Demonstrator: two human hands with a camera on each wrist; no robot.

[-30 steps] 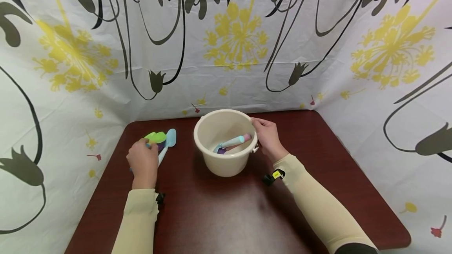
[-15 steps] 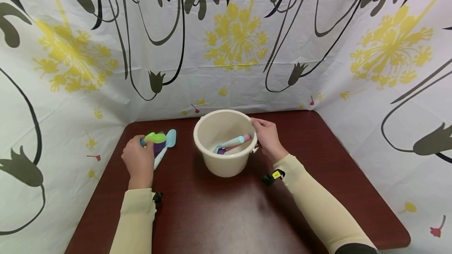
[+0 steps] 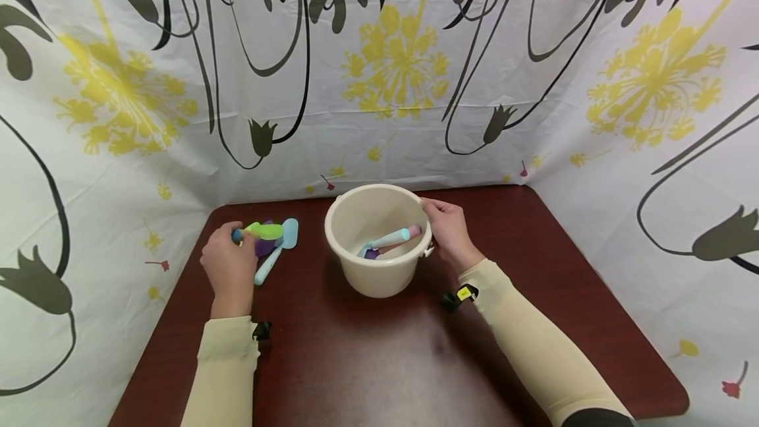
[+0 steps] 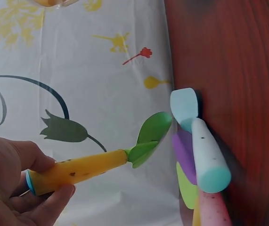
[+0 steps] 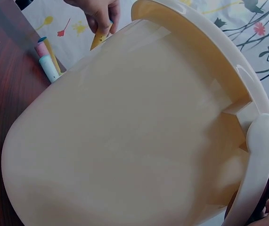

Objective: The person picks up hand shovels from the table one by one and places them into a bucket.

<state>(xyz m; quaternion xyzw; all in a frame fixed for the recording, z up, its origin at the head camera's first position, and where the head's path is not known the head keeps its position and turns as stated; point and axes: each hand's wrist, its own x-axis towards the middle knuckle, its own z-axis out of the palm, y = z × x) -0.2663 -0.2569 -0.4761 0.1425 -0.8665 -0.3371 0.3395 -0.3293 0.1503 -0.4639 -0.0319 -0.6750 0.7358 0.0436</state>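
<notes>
Toy shovel [image 4: 99, 165] with yellow handle, green blade and blue end cap, held up off the surface [image 3: 356, 361] at the left of the head view. Pinched near the capped end between thumb and curled fingers of the left hand [image 3: 229, 267], blade pointing rightward in the head view, and right and slightly up near the middle of the left wrist view. Marked along the handle with small dark specks, not legible as writing. Heaped close by, at the right of the left wrist view: a light-blue shovel [image 4: 202, 136] with pale handle, a purple blade [image 4: 185, 153], a lime-green blade [image 4: 187, 186] and a pink handle [image 4: 213, 209]. Pinching the right side of the rim of the cream bucket [image 3: 379, 281], at the centre of the head view: the right hand [image 3: 449, 232], only partly caught at the lower right edge of the right wrist view. Lying inside: a pale handle [image 3: 391, 238] with turquoise end, a pink handle end [image 3: 415, 230] and a purple piece [image 3: 371, 254]. Seen large at the right of the right wrist view, a cream carry handle [image 5: 256, 160]. Strapped at the right wrist, a black device [image 3: 450, 302] bearing a yellow label [image 3: 464, 293], print too small to read. Hung behind, a white cloth [image 3: 356, 143] patterned with yellow blooms and grey-green tulips.
</notes>
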